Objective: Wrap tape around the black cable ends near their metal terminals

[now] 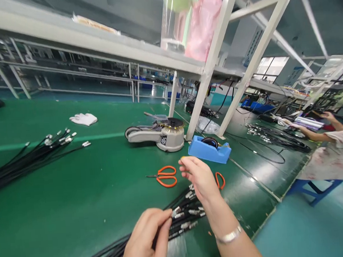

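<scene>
My left hand (149, 237) is closed in a pinch on the metal-ended connector (176, 211) of a black cable, above a bundle of black cables (109, 252) on the green bench. My right hand (200, 177) is raised over the connector ends. Its thumb and forefinger are pinched at a tiny yellow piece (182, 158) that looks like tape. Orange-handled scissors (166, 176) lie left of this hand. A second orange handle (220, 180) shows partly behind the wrist. Just beyond my fingers stands a blue tape dispenser (205, 151).
A grey round tape machine (170, 138) stands behind the scissors. More black cables (29, 154) and a white glove (84, 119) lie at left. White frame posts (201, 99) rise from the bench. At right, a co-worker (322, 145) handles things beside another cable pile (277, 134).
</scene>
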### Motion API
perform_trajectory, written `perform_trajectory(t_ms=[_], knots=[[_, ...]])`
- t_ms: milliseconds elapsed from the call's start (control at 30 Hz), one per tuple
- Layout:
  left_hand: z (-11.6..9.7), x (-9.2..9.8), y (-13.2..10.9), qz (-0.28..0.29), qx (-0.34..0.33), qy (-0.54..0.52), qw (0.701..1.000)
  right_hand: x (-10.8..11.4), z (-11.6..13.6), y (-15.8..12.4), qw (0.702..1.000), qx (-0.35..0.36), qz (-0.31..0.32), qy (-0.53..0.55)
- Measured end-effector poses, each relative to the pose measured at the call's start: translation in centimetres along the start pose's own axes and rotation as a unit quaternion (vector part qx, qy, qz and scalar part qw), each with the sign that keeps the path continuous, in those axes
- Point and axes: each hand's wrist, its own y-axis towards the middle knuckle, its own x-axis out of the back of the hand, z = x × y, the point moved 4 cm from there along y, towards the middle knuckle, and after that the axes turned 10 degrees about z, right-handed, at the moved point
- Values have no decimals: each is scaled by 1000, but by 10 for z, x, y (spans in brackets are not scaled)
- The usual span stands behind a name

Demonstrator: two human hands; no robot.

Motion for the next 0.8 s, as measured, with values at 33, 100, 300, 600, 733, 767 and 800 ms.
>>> perform_trajectory(t_ms=[33, 100, 300, 600, 733, 767, 800], knots=[[-2, -1, 0, -2, 21, -4, 1000, 8, -5, -27, 1000, 10, 12, -24], [-5, -5, -1, -18, 47, -17, 999, 23, -18, -76, 998, 2, -10, -55], [-13, -18, -10, -20, 53, -37, 998, 16, -37, -132, 999, -3, 26, -43], [-28, -11, -8, -1, -67, -16, 998, 4, -32, -134, 999, -12, 29, -31], [-31, -9, -8, 1, -98, -18, 995, 2, -31, -134, 999, -12, 28, -45], [-31, -9, -8, 0, -103, -21, 994, 2, -31, -134, 998, -14, 29, -45], [-31, -9, -8, 0, -107, -24, 994, 2, -31, -134, 998, -15, 31, -44]])
